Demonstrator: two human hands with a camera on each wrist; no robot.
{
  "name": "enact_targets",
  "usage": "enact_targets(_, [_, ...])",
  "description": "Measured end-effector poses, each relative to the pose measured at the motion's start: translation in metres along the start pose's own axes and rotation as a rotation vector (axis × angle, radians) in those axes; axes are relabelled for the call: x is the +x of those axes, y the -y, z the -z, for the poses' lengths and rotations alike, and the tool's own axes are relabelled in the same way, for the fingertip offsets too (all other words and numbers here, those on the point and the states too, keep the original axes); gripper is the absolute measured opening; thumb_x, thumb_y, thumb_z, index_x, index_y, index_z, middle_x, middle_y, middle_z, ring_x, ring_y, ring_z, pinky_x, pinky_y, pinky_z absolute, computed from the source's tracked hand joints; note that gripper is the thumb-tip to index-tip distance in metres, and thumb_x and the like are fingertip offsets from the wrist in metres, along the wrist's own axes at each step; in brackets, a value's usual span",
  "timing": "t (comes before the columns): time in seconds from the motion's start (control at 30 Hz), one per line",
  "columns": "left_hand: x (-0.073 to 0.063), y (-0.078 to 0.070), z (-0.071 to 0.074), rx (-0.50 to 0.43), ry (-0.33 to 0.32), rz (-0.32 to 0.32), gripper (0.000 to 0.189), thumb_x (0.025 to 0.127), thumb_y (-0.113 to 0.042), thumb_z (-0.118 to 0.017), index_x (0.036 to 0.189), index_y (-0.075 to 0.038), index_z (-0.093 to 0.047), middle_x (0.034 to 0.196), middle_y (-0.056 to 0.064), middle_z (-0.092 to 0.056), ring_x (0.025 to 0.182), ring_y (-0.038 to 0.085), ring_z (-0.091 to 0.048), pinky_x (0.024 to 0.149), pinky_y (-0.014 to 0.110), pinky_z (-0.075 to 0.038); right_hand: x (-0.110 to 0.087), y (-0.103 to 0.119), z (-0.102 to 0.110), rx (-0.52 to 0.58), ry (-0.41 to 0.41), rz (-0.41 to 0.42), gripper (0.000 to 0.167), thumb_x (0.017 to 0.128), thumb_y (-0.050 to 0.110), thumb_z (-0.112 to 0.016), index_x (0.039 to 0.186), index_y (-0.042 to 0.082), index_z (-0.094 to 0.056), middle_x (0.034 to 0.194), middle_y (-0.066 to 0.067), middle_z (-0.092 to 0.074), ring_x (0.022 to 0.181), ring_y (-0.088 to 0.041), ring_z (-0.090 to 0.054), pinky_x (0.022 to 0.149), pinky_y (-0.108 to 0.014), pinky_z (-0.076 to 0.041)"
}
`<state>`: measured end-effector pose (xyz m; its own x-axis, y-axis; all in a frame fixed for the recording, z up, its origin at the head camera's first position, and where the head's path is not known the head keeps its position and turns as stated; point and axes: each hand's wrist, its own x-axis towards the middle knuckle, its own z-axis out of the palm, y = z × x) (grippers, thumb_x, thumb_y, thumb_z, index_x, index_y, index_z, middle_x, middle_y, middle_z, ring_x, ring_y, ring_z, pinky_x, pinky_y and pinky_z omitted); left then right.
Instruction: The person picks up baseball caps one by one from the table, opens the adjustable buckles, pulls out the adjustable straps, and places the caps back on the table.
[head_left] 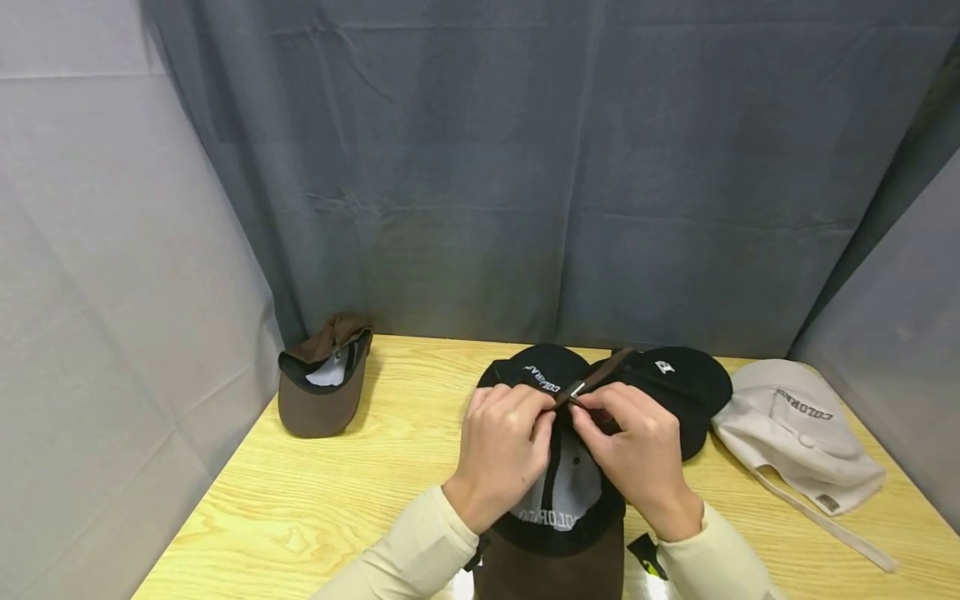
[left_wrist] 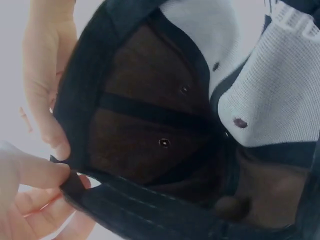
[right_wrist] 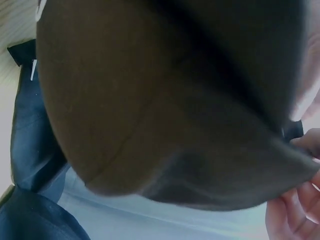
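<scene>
The bench (head_left: 300, 508) carries two black caps (head_left: 693, 387), one beige cap (head_left: 795, 417), one far brown cap (head_left: 321, 414). Left hand (head_left: 504, 450) and right hand (head_left: 639, 454), angled inward, pinch the strap (head_left: 604, 372) of one near brown cap (head_left: 551, 571) at the front.

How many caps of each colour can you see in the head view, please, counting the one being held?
Brown: 2, the held cap and the far-left cap
Black: 2, the black lettered cap and the black logo cap
Beige: 1, the far-right cap
Total: 5 caps
</scene>
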<state>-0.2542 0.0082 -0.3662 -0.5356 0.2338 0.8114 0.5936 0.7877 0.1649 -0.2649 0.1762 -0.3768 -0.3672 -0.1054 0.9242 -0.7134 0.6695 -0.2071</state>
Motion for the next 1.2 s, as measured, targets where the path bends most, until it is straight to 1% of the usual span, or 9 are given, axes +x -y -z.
enact_targets(0.2, [0.0031, -0.0016, 0.0014, 0.003, -0.014, -0.009, 0.008, 0.087, -0.019, -0.073, 0.094, -0.021, -0.074, 0.089, -0.010, -0.073, 0.079, 0.010, -0.065, 0.076, 0.028, -0.046, 0.0007, 0.0041, 0.0009, 0.029, 0.009, 0.021, 0.013, 0.070, 0.003, -0.079, 0.080, 0.009, -0.075, 0.075, -0.002, -0.072, 0.064, -0.016, -0.060, 0.062, -0.020, -0.045])
enact_targets(0.27, [0.0040, -0.0019, 0.0020, 0.001, -0.021, -0.014, 0.009, 0.087, -0.019, -0.073, 0.095, -0.021, -0.074, 0.090, -0.010, -0.072, 0.079, 0.010, -0.065, 0.077, 0.028, -0.046, 0.0010, 0.0048, 0.0009, 0.026, 0.007, 0.038, 0.005, 0.076, 0.010, -0.077, 0.081, 0.009, -0.075, 0.075, -0.002, -0.072, 0.065, -0.015, -0.061, 0.063, -0.021, -0.046])
enact_targets(0.3, [0.0042, -0.0018, 0.0022, 0.001, -0.025, -0.015, 0.009, 0.087, -0.018, -0.073, 0.095, -0.021, -0.074, 0.089, -0.010, -0.072, 0.079, 0.010, -0.065, 0.077, 0.028, -0.046, 0.0011, 0.0050, 0.0007, 0.026, 0.005, 0.046, 0.006, 0.081, 0.015, -0.075, 0.081, 0.009, -0.075, 0.076, -0.002, -0.072, 0.066, -0.015, -0.062, 0.062, -0.021, -0.046])
enact_targets(0.4, [0.0043, -0.0015, 0.0028, 0.006, -0.031, -0.019, 0.008, 0.087, -0.018, -0.073, 0.094, -0.022, -0.074, 0.089, -0.010, -0.072, 0.080, 0.010, -0.065, 0.077, 0.028, -0.047, 0.0018, 0.0055, -0.0002, 0.016, -0.008, 0.074, 0.028, 0.093, 0.031, -0.066, 0.080, 0.008, -0.075, 0.075, -0.001, -0.072, 0.066, -0.014, -0.062, 0.062, -0.023, -0.047])
enact_targets(0.5, [0.0041, -0.0009, 0.0030, 0.014, -0.038, -0.027, 0.007, 0.087, -0.019, -0.073, 0.092, -0.023, -0.075, 0.088, -0.011, -0.072, 0.078, 0.009, -0.065, 0.077, 0.028, -0.047, 0.0017, 0.0059, -0.0012, 0.007, -0.018, 0.088, 0.039, 0.098, 0.039, -0.059, 0.079, 0.008, -0.075, 0.075, -0.001, -0.072, 0.066, -0.014, -0.063, 0.062, -0.024, -0.047])
enact_targets(0.63, [0.0035, -0.0003, 0.0034, 0.024, -0.044, -0.038, 0.005, 0.086, -0.018, -0.074, 0.088, -0.022, -0.077, 0.084, -0.011, -0.072, 0.074, 0.009, -0.064, 0.075, 0.028, -0.047, 0.0000, 0.0059, -0.0022, 0.001, -0.020, 0.087, 0.034, 0.096, 0.035, -0.062, 0.079, 0.008, -0.074, 0.074, 0.000, -0.071, 0.065, -0.014, -0.062, 0.060, -0.024, -0.046])
enact_targets(0.8, [0.0018, 0.0002, 0.0043, 0.023, -0.041, -0.039, 0.004, 0.085, -0.018, -0.075, 0.086, -0.022, -0.077, 0.081, -0.011, -0.072, 0.072, 0.009, -0.063, 0.074, 0.027, -0.046, -0.0017, 0.0068, -0.0023, -0.001, -0.021, 0.059, 0.004, 0.077, 0.013, -0.074, 0.079, 0.009, -0.074, 0.074, -0.001, -0.072, 0.061, -0.011, -0.058, 0.059, -0.021, -0.044])
enact_targets(0.9, [0.0006, 0.0004, 0.0050, 0.021, -0.034, -0.039, 0.004, 0.086, -0.019, -0.074, 0.086, -0.022, -0.076, 0.080, -0.010, -0.072, 0.073, 0.010, -0.063, 0.073, 0.027, -0.046, -0.0016, 0.0086, -0.0019, -0.003, -0.018, 0.025, 0.011, 0.069, 0.004, -0.078, 0.078, 0.009, -0.075, 0.073, -0.002, -0.072, 0.060, -0.013, -0.059, 0.059, -0.019, -0.045])
enact_targets(1.2, [-0.0018, 0.0007, 0.0089, 0.028, -0.015, -0.034, 0.005, 0.087, -0.018, -0.073, 0.085, -0.021, -0.075, 0.080, -0.010, -0.070, 0.072, 0.010, -0.064, 0.070, 0.027, -0.046, -0.0005, 0.0100, -0.0004, -0.034, 0.030, -0.084, 0.008, 0.073, 0.004, -0.079, 0.079, 0.007, -0.075, 0.071, -0.003, -0.071, 0.058, -0.016, -0.060, 0.059, -0.017, -0.047])
